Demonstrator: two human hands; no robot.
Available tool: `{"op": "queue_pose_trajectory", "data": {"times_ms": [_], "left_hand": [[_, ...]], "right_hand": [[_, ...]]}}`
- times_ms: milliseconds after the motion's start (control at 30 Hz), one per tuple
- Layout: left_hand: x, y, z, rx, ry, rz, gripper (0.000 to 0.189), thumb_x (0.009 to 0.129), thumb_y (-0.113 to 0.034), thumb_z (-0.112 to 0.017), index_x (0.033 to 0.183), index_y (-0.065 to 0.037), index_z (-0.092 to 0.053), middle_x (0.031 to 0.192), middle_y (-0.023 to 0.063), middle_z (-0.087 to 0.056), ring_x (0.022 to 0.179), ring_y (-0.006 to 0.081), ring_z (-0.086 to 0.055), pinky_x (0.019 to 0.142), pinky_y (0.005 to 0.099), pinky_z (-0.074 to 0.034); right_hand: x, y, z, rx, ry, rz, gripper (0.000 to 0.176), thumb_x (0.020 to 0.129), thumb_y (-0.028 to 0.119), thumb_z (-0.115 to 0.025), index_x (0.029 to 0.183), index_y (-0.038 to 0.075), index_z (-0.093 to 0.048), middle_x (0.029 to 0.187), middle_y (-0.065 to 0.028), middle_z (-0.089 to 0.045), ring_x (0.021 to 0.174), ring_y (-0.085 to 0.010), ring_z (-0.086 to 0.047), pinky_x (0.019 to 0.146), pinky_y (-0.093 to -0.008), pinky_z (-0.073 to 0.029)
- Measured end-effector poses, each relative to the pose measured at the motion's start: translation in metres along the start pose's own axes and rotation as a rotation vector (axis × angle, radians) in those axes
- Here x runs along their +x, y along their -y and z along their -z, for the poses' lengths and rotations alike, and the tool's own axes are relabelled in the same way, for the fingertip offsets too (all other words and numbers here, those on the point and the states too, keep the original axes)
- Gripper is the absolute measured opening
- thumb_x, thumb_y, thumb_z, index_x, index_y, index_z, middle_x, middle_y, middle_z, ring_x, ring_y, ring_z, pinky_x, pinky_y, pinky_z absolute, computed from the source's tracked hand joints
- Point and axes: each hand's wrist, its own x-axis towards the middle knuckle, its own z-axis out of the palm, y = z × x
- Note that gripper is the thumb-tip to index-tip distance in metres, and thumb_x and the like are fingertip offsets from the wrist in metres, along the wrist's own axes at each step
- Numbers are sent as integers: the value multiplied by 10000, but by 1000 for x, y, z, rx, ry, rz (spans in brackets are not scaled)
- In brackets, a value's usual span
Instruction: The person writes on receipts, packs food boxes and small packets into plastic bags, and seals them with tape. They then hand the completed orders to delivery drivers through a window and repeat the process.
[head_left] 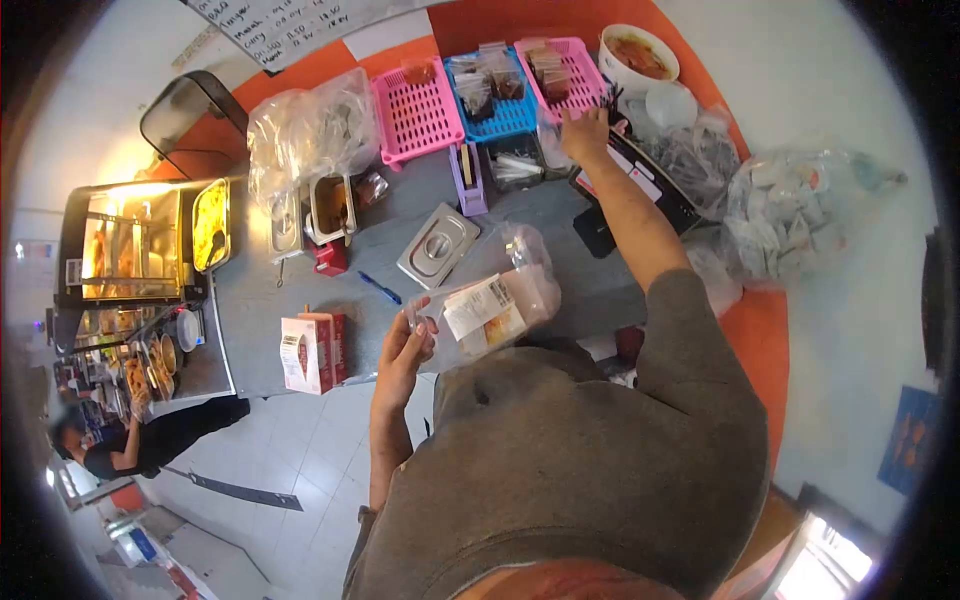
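My left hand [408, 345] is closed on the upper edge of a clear plastic bag [540, 270]. Inside the bag are a food pack [505, 327] and a white printed slip [478, 305]. My right arm stretches across the counter, and my right hand [586, 135] is at the front of the right-hand pink basket [583, 88], which holds small dark packets. Its fingers look apart, next to some thin black items [617, 112]; their tips are partly hard to see. A blue basket [492, 120] with packets of dark sauce stands just left of it.
On the grey counter [385, 240] lie a metal lid [440, 246], a blue pen [380, 288] and red-and-white boxes [312, 350]. A lit food warmer [130, 240] stands left. Bulky plastic bags [795, 210] crowd the right side. Another person [120, 450] works at lower left.
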Motion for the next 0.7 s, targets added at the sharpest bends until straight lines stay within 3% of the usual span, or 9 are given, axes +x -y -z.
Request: {"op": "queue_pose_trajectory", "data": {"times_ms": [100,300,333,400,500,533,600,667,700], "left_hand": [[4,1,-9,26,-85,-25,435,930,-237,-518,1307,-32,-444,921,-3,-516,710,47,-411,607,184,-317],[9,5,-7,54,-183,-46,419,931,-252,-511,1277,-20,-471,929,7,-533,730,62,-449,619,200,-337],[11,3,-6,75,-167,-38,414,929,-247,-511,1274,-20,-474,927,5,-535,734,64,-451,622,202,-337],[17,-1,-3,97,-143,-28,409,928,-241,-511,1271,-20,-478,925,3,-536,739,66,-453,625,204,-338],[29,-7,0,131,-85,-25,407,926,-243,-513,1265,-19,-485,918,1,-536,748,67,-454,626,206,-337],[33,-10,-1,143,-63,-31,381,932,-230,-512,1255,-28,-495,907,-7,-536,756,62,-447,643,205,-337],[35,-13,-2,153,-39,-38,357,937,-217,-512,1245,-37,-504,897,-15,-536,765,56,-441,660,204,-337],[38,-14,-4,151,-11,-23,347,933,-195,-522,1242,-38,-507,895,-17,-540,765,59,-441,668,207,-340],[37,-15,-4,150,-14,-25,347,933,-195,-522,1242,-38,-507,895,-17,-540,765,59,-441,668,207,-340]], "right_hand": [[10,-4,-32,100,531,96,200,786,217,-539,892,87,-649,786,-131,-675,812,-288,-652,887,-459,-354],[80,-33,-4,826,-37,-296,192,787,191,-550,750,16,-622,749,-188,-641,702,-324,-646,580,-407,-478],[88,-44,-1,825,-25,-297,192,787,191,-550,750,16,-622,749,-188,-641,702,-324,-646,580,-407,-478],[100,-61,9,1495,185,-567,221,775,237,-589,770,19,-623,713,-176,-634,681,-316,-641,606,-433,-482],[85,-43,31,923,462,-156,236,769,273,-623,798,40,-644,707,-152,-642,679,-298,-647,619,-427,-490],[70,-37,28,918,462,-157,236,769,273,-623,798,40,-644,707,-152,-642,679,-298,-647,619,-427,-490],[39,-19,17,247,367,172,279,783,328,-623,822,54,-662,775,-154,-663,753,-274,-664,671,-409,-504],[42,-6,11,144,828,116,220,765,194,-625,951,94,-685,1006,-128,-667,928,-278,-649,787,-406,-515],[39,0,0,145,826,119,220,765,194,-625,951,94,-685,1006,-128,-667,928,-278,-649,787,-406,-515]]}}
